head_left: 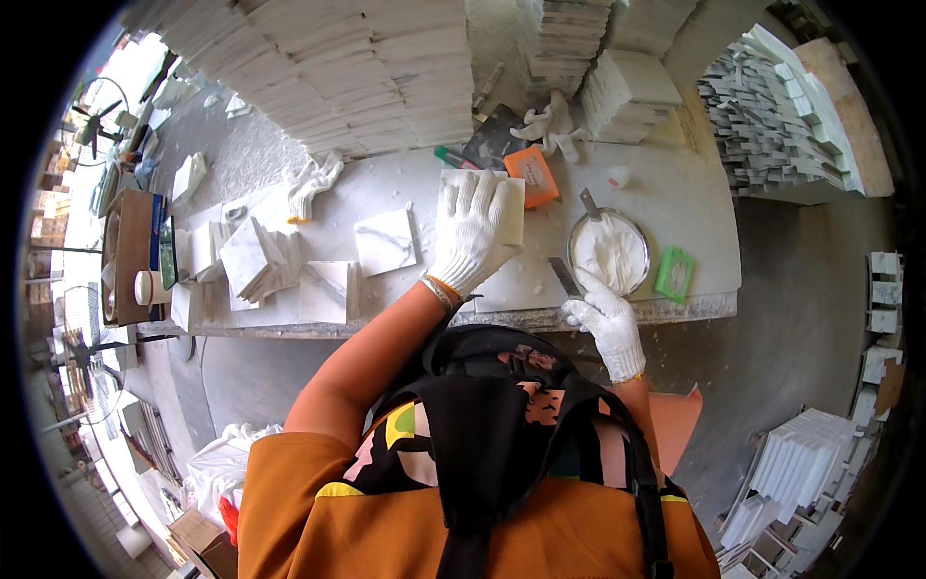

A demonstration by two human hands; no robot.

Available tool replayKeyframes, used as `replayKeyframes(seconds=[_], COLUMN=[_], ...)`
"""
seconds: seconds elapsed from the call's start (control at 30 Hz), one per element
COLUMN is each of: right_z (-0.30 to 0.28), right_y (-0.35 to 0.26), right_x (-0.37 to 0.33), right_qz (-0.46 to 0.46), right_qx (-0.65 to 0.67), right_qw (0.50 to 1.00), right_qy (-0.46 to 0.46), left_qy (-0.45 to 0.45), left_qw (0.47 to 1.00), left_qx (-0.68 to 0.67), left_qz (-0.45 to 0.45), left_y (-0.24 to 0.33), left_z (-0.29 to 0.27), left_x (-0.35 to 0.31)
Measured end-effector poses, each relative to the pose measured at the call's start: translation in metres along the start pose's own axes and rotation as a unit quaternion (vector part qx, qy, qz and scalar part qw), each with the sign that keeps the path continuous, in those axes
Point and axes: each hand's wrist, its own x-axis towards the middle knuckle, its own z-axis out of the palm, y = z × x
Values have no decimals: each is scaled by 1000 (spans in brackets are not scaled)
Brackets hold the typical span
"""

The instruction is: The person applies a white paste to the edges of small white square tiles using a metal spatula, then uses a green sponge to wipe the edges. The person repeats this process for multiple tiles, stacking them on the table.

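Nearest the body, at the front edge of the pale worktable (694, 207), the right hand (606, 323) in a white knit glove closes its fingers on a flat scraper blade (562, 275), just beside a round metal bowl (610, 253) of white paste. Left of that bowl the left hand (471, 232), also gloved, lies flat with fingers spread on a square white marble tile (502, 207). That tile looks stiff, heavy for its size and brittle at the corners, smooth enough to slip; I would grip it by two opposite edges. Further left of the bowl lie more cut tiles (386, 239); beyond it an orange block (532, 175) and spare gloves (552, 124), then tall tile stacks (347, 68). The scraper's handle is hidden in the glove, and the palm covers much of the tile's face.
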Motion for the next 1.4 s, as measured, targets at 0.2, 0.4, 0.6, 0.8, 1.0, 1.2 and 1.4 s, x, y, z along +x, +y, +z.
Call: replayKeyframes(seconds=[0.2, 0.4, 0.6, 0.8, 1.0, 1.2, 1.4], right_z=[-3, -13, -8, -10, -16, 4, 36], right_y=[0, 3, 2, -20, -67, -119, -141], right_x=[-5, -10, -5, 8, 43, 93, 159], right_qz=[21, 20, 0, -71, -117, -163, -288], right_qx=[3, -3, 34, 16, -35, -89, -216], right_qw=[1000, 999, 999, 995, 991, 982, 922], right_qy=[6, 29, 34, 65, 53, -22, -142], left_qy=[72, 81, 95, -9, -108, -138, -155], left_qw=[995, 992, 949, 799, 802, 789, 808], left_qx=[18, -74, -267, -579, -564, -573, -536], left_qz=[74, -61, -140, -161, -163, -172, -190], left_y=[-7, -19, -43, -60, -75, -87, -90], left_z=[-8, -35, -55, -61, -44, -43, -39], left_x=[3, 5, 1, 8, 21, 26, 26])
